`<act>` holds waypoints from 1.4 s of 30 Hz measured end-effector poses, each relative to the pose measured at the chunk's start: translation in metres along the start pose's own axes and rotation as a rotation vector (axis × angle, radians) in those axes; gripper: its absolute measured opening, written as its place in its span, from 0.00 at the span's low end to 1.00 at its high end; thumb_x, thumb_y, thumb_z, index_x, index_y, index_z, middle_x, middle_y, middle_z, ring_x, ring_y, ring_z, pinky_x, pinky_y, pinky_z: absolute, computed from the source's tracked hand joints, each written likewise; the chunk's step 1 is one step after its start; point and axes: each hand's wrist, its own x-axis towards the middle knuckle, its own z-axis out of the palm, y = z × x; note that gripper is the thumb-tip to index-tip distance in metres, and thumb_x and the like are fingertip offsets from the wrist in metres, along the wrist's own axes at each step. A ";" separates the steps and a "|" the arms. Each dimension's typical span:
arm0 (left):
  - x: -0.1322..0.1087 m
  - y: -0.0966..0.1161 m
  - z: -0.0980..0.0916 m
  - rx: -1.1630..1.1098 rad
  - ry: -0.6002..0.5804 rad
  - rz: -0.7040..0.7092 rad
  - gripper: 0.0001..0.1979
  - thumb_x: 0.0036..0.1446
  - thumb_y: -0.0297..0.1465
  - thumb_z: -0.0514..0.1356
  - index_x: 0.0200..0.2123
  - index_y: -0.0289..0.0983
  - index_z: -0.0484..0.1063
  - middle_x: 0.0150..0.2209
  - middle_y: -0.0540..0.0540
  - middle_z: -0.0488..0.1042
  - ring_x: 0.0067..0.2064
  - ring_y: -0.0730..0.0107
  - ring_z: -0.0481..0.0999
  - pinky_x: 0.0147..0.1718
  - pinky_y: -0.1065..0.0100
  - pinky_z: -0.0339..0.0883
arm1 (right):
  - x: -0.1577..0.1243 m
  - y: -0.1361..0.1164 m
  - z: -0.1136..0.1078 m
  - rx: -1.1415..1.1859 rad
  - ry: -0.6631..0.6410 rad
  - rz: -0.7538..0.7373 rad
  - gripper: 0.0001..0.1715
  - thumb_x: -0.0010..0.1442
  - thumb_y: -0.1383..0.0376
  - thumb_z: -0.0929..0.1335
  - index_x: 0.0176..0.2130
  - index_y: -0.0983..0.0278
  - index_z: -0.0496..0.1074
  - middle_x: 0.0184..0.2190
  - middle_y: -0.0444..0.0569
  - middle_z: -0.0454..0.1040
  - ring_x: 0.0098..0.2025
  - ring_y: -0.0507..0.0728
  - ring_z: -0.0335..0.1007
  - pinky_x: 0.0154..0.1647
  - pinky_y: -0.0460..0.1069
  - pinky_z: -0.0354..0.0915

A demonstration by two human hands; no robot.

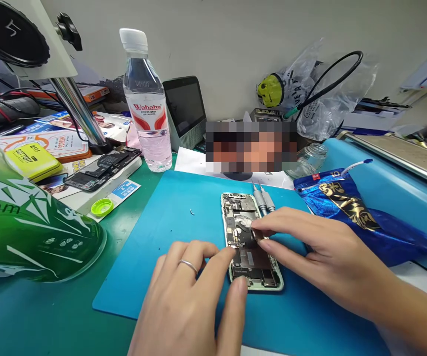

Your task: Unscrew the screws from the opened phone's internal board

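A smartphone [250, 259] with its back off lies on the blue work mat [154, 237], its inner boards and flex parts exposed. My left hand [194, 296], wearing a ring, rests at the phone's lower left edge. Its index fingertip touches the frame and the thumb is by the bottom corner, the fingers apart. From the right, my right hand [317, 247] reaches over the phone's middle. Thumb and index finger pinch at a small dark piece near the right edge, too small to name. Two screwdrivers [264, 199] lie beside the phone's top right.
A water bottle [149, 106] and a green drink container [31, 217] stand left. Behind them lies another opened phone [102, 168] on a box. A blue pouch [362, 212] is at right, near a glass jar [312, 157]. A microscope-like stand [74, 111] rises at upper left.
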 end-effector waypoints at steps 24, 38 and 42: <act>-0.006 -0.019 -0.008 0.015 -0.150 -0.059 0.11 0.78 0.32 0.56 0.57 0.50 0.75 0.51 0.47 0.84 0.53 0.53 0.83 0.45 0.56 0.76 | 0.020 -0.025 0.014 0.093 -0.305 0.186 0.07 0.73 0.71 0.75 0.41 0.60 0.83 0.38 0.44 0.86 0.38 0.54 0.82 0.37 0.48 0.70; -0.004 -0.019 -0.010 -0.030 -0.163 -0.076 0.10 0.77 0.32 0.58 0.54 0.49 0.77 0.52 0.45 0.83 0.52 0.53 0.83 0.43 0.58 0.80 | 0.012 -0.021 0.018 -0.006 -0.271 0.064 0.11 0.78 0.69 0.71 0.45 0.63 0.86 0.39 0.48 0.85 0.40 0.58 0.83 0.41 0.51 0.73; -0.002 -0.014 -0.014 -0.033 -0.158 -0.099 0.08 0.76 0.31 0.59 0.52 0.49 0.76 0.51 0.46 0.84 0.52 0.53 0.84 0.44 0.58 0.81 | 0.012 -0.019 0.019 -0.009 -0.243 0.028 0.13 0.79 0.69 0.70 0.45 0.64 0.86 0.36 0.48 0.84 0.39 0.57 0.83 0.39 0.50 0.73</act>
